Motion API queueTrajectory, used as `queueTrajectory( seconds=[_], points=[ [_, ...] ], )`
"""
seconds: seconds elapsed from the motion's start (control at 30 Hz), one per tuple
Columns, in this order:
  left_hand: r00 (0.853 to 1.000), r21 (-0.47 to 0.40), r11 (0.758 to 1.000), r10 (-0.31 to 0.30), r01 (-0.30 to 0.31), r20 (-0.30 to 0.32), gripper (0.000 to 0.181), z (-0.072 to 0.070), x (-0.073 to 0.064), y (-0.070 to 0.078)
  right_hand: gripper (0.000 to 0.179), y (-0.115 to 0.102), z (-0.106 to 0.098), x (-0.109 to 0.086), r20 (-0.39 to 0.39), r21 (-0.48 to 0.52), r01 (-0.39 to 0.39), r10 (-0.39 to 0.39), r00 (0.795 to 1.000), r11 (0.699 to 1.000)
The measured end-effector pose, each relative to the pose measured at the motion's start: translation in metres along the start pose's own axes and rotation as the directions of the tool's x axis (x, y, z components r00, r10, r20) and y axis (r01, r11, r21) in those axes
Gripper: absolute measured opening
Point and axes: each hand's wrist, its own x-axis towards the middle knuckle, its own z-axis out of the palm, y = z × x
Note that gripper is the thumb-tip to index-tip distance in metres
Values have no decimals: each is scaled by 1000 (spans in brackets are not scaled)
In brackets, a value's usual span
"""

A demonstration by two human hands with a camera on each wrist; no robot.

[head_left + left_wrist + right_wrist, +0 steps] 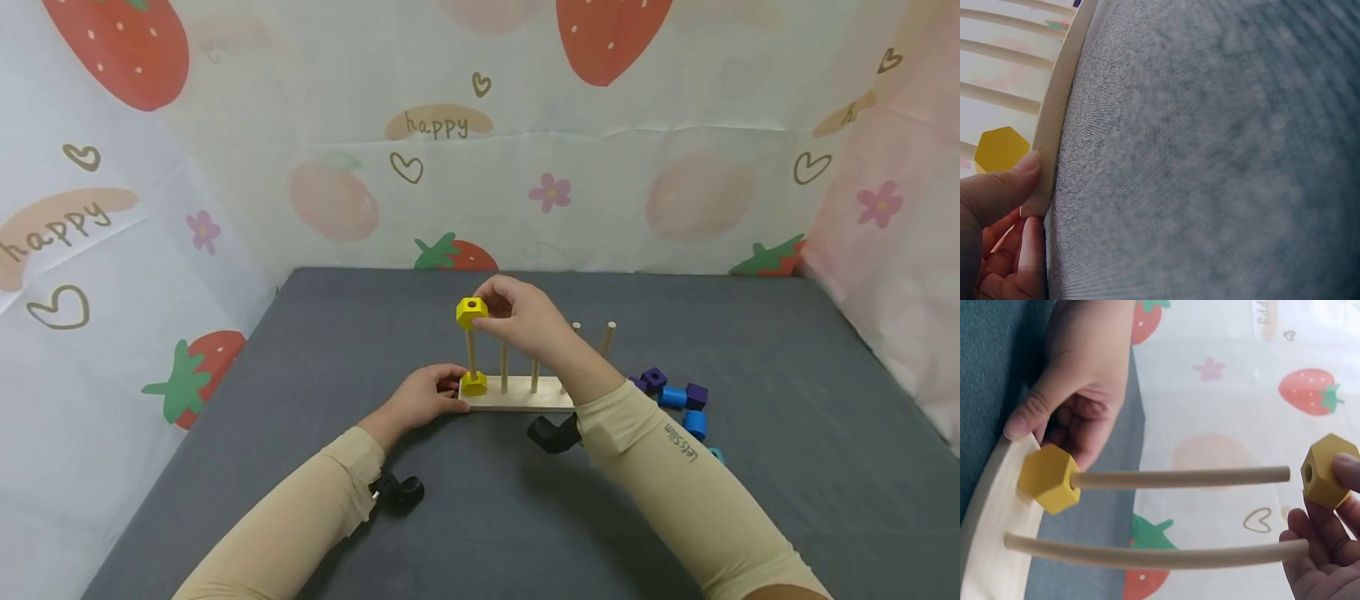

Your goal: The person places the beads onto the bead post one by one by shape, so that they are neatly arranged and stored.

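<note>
My right hand (525, 317) pinches a yellow hexagonal bead (470, 312) with a hole through it. In the right wrist view this bead (1327, 472) is just off the tip of the end peg (1185, 477), its hole facing the tip. A second yellow hexagonal bead (1050, 478) sits at the foot of that same peg, against the wooden base (521, 402). At the left end of the base, my left hand (423, 396) grips it, the thumb (1025, 164) along the front edge and the fingers curled at the end.
Several bare pegs, one of them a wooden peg (504, 367), stand along the base, partly behind my right arm. Right of it lie loose beads: a purple cube (697, 396), a blue cylinder (695, 425) and others. A printed cloth (480, 200) surrounds the grey table (360, 317).
</note>
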Motion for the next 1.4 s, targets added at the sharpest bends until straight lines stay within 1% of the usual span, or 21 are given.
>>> queueTrajectory(
  seconds=[0.23,0.43,0.57,0.67,0.87,0.93,1.13,1.4],
  points=[
    [1000,-11,1000,3,-3,-2,47,0,1,0,20,-1,11,-1,-31,18,-42,43,999,999],
    [1000,-11,1000,-4,4,4,47,0,0,0,21,2,19,-1,-27,4,-88,88,996,996],
    [1000,-8,1000,-1,1,7,47,-1,-1,0,21,5,22,-1,-35,-4,-97,97,995,995],
    [1000,-6,1000,-4,4,6,48,-1,-1,1,23,8,24,-2,-62,9,-106,106,992,994],
    [1000,1,1000,-16,16,-2,48,0,0,1,33,13,31,-3,-124,86,-139,149,981,987],
    [1000,0,1000,-17,17,-5,48,0,0,1,35,15,33,-3,-132,113,-143,158,979,983],
    [1000,-1,1000,-16,16,-10,48,1,0,0,43,20,40,-6,-148,151,-156,178,973,976],
    [1000,0,1000,-18,18,-8,47,0,1,0,42,32,50,-8,-166,198,-203,237,957,959]
  ],
)
